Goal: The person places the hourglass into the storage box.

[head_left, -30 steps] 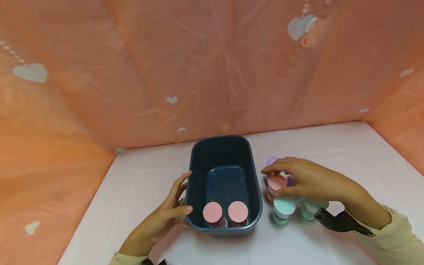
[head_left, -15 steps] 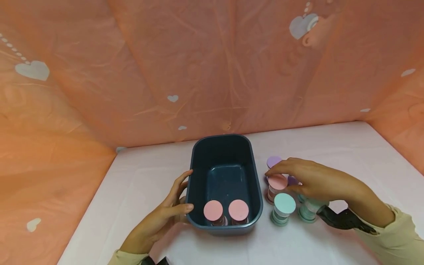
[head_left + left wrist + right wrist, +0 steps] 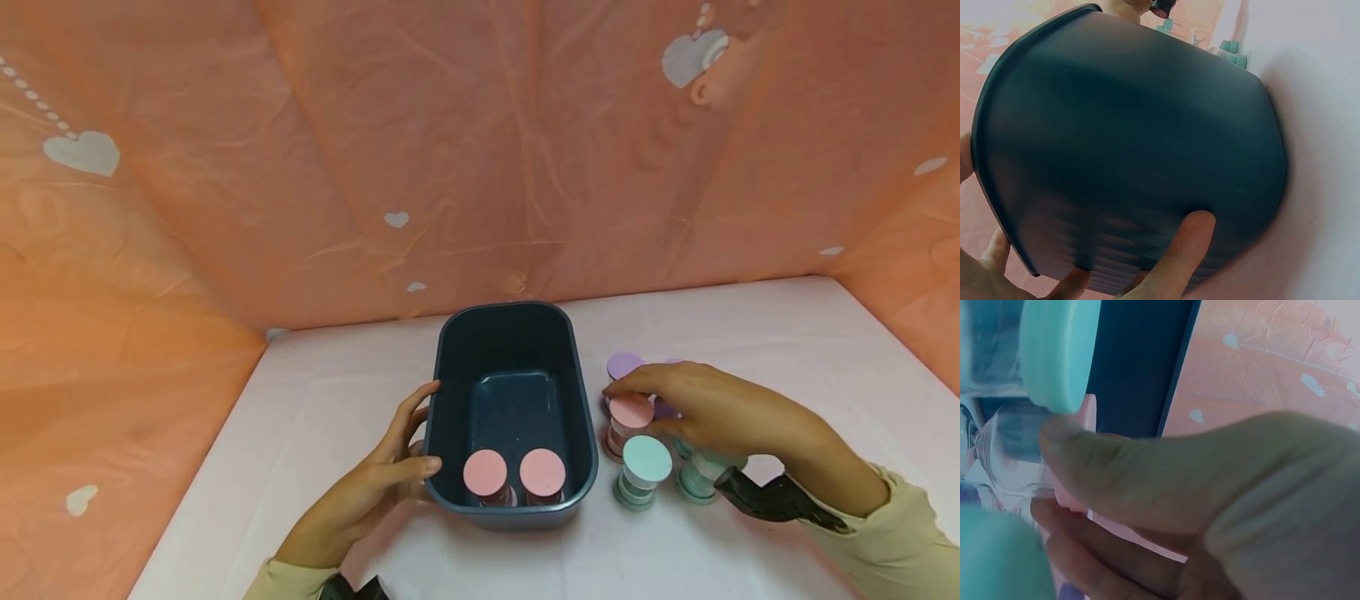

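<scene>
Right fingers (image 3: 1075, 562): closed in around one cap, thumb on one side and fingertips on the other, pinching the pink hourglass (image 3: 631, 415) near its top.
Right hand (image 3: 708, 412): lay at centre right of the frame; over the last second its thumb had shifted from in front of the pink cap to the cap's right side, which suggested a grip being settled rather than a lift.
Pink hourglass: stood upright on the table (image 3: 787, 350), right of the dark container (image 3: 498, 337), its place unchanged; judged held but not yet raised.
Neighbours: a mint hourglass (image 3: 647, 467) just below it in the frame, a second mint hourglass (image 3: 697, 482) partly behind the wrist, a purple hourglass (image 3: 625, 365) just above; others were too hidden to count.
Left hand (image 3: 378, 479): gripped the container's left side, thumb and index at the rim, further fingertips against the outer wall; unmoved.
Dark container: centre of the frame, two pink hourglasses (image 3: 485, 473) in its lower end; count unchanged, so nothing further had been placed.
</scene>
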### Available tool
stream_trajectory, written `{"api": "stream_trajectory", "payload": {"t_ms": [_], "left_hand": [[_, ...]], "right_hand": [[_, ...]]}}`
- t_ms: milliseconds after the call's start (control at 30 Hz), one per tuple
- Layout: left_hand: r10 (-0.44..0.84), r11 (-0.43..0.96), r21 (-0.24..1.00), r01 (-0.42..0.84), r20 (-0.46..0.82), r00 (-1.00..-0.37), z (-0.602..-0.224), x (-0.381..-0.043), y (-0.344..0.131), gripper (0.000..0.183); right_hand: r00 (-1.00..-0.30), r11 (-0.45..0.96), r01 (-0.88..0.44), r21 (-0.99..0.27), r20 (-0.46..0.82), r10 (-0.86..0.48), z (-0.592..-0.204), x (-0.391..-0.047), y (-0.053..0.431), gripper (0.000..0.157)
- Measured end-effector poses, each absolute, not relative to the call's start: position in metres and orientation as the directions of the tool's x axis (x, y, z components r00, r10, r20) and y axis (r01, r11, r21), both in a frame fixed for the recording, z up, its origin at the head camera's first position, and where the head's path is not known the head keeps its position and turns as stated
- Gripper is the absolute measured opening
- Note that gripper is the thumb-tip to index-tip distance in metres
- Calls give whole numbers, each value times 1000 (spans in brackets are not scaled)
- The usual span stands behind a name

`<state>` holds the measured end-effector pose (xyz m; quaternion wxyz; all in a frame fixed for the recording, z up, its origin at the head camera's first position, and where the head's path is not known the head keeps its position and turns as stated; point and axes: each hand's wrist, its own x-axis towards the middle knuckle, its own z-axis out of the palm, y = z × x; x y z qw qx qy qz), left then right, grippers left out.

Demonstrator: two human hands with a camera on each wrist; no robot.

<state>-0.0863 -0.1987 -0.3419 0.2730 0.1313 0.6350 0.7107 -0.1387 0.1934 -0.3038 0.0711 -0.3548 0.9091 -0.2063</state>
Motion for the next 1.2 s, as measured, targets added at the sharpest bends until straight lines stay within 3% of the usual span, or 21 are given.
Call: {"api": "stream_trajectory", "payload": {"t_ms": [267, 667, 900, 1200], "left_hand": [[558, -42, 975, -219, -159, -815, -343, -87, -199, 78], [546, -22, 974, -223, -175, -819, -340, -88, -198, 78], [541, -25, 973, -229, -179, -822, -341, -87, -198, 78], [542, -30, 973, -231, -178, -821, -342, -87, -199, 78]], "right_hand": [[-745, 676, -620, -397, 30, -666, -300, -136, 193, 46], [-723, 639, -680, -360, 186, -665, -298, -134, 201, 55], [-706, 610, -704, -363, 271, -654, -296, -133, 204, 47], [-780, 641, -595, -485, 158, -605, -290, -132, 205, 49]]}}
